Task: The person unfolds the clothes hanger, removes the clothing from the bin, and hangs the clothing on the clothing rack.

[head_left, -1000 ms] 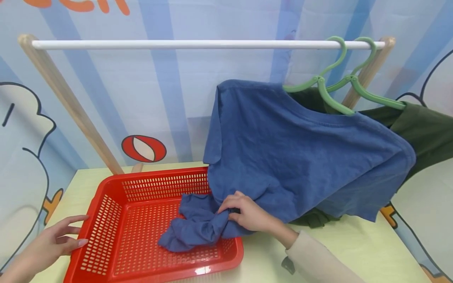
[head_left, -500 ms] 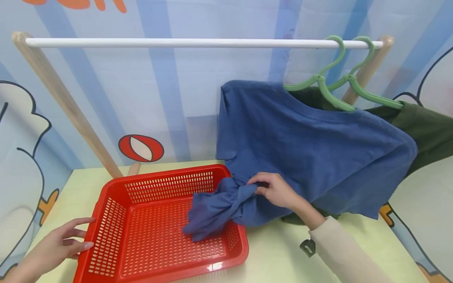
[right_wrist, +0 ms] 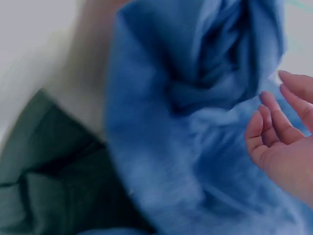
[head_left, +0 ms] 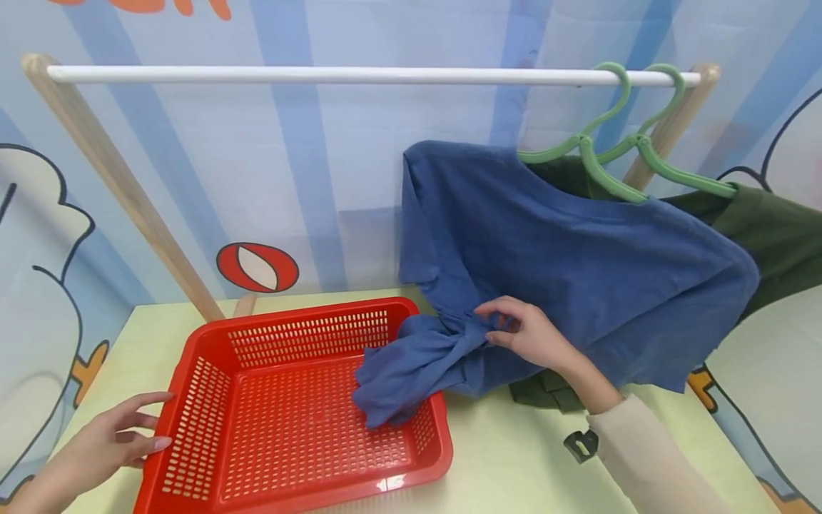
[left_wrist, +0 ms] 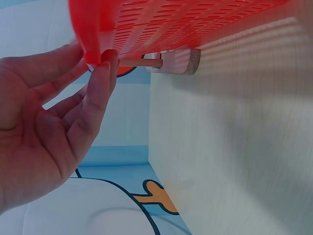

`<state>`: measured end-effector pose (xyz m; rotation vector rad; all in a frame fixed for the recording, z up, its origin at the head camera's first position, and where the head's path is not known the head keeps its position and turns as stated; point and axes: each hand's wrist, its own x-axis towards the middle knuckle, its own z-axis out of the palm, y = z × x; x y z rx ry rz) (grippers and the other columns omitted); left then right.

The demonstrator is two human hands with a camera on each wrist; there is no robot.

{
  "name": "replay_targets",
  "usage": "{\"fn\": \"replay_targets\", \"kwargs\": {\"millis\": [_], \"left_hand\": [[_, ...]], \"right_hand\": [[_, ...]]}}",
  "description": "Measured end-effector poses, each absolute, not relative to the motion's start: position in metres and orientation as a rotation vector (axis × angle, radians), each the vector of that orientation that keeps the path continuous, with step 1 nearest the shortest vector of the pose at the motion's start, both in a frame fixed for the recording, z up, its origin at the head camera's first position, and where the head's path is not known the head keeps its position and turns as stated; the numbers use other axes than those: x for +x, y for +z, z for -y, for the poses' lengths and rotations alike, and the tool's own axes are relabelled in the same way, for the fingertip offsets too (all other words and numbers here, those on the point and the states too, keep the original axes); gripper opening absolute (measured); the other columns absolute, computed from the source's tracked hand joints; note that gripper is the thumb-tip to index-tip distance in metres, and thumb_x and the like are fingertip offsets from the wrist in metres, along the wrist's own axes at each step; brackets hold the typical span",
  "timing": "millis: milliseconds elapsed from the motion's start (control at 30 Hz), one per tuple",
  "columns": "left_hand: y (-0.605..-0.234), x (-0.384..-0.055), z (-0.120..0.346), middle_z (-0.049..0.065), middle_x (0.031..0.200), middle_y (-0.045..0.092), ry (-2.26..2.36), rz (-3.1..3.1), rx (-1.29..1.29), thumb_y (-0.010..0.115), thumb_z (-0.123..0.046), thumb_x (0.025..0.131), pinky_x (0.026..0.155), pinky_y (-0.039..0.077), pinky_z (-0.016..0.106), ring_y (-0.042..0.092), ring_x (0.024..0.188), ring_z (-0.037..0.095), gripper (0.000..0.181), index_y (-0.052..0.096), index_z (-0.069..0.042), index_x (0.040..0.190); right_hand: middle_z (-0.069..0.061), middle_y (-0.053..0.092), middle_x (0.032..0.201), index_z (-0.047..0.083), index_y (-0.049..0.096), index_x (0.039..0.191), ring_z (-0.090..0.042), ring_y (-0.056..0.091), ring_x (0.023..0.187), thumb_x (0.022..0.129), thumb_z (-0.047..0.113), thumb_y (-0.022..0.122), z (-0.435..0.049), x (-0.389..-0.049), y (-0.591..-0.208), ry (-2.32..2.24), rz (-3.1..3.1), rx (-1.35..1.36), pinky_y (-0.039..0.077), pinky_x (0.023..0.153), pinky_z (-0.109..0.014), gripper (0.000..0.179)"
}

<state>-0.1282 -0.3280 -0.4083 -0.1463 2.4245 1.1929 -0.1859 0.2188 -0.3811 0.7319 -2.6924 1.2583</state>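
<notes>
A blue T-shirt point(head_left: 546, 235) hangs on a green hanger point(head_left: 600, 171). Its bunched lower part point(head_left: 417, 364) drapes over the right side of a red plastic basket point(head_left: 308, 478). Beside this twisted cloth is my right hand point(head_left: 533, 339), thumb and index finger parted. In the right wrist view, the right hand's fingers point(right_wrist: 274, 117) are loosely bent near the blue cloth, with nothing visibly pinched. At the basket's left rim, my left hand point(head_left: 103, 450) holds the edge; the left wrist view shows thumb and fingers point(left_wrist: 100, 85) pinching the rim from both sides.
Behind the blue T-shirt, a dark green garment point(head_left: 770, 235) hangs on a second green hanger point(head_left: 681, 175). Both hangers hook over the right end of a white rail point(head_left: 321, 75) on wooden posts point(head_left: 122, 178). The pale table point(head_left: 501, 457) extends in front.
My right hand has moved right and away from me, drawing the bunched blue cloth toward the basket's right rim; its fingers have since parted. The basket and left hand have shifted slightly right in view.
</notes>
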Motion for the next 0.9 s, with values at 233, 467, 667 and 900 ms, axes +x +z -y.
{"fn": "replay_targets", "kwargs": {"millis": [233,467,667,900], "left_hand": [[-0.409,-0.129,0.329,0.016,0.097,0.059,1.187,-2.426,-0.152,0.069,-0.012,0.08,0.066,0.054,0.041,0.063,0.081,0.026,0.076,0.022,0.01,0.136],[-0.408,-0.128,0.328,0.016,0.098,0.06,1.199,-2.421,-0.139,0.069,-0.013,0.081,0.066,0.054,0.041,0.063,0.081,0.026,0.076,0.022,0.01,0.137],[-0.407,-0.128,0.328,0.017,0.099,0.059,1.196,-2.424,-0.136,0.069,-0.013,0.081,0.066,0.054,0.041,0.063,0.081,0.026,0.077,0.022,0.01,0.136],[-0.408,-0.129,0.327,0.016,0.098,0.06,1.192,-2.414,-0.154,0.069,-0.013,0.081,0.067,0.054,0.041,0.063,0.082,0.026,0.078,0.02,0.01,0.137]], "right_hand": [[-0.007,0.058,0.114,0.005,0.06,0.116,-0.02,0.051,0.1,0.078,0.011,0.073,-0.181,-0.167,-0.378,1.383,2.649,0.999,0.046,0.084,-0.035,0.041],[-0.009,0.05,0.125,0.008,0.056,0.123,-0.029,0.04,0.117,0.075,0.015,0.075,-0.158,-0.166,-0.402,1.114,2.814,1.098,0.033,0.096,-0.048,0.052],[-0.005,0.058,0.107,0.009,0.066,0.108,-0.022,0.052,0.102,0.076,-0.002,0.069,-0.159,-0.172,-0.41,1.184,2.72,1.066,0.045,0.086,-0.036,0.034],[-0.002,0.06,0.099,0.009,0.068,0.103,-0.017,0.053,0.091,0.077,-0.004,0.062,-0.164,-0.173,-0.409,1.264,2.683,1.047,0.046,0.077,-0.029,0.029]]}}
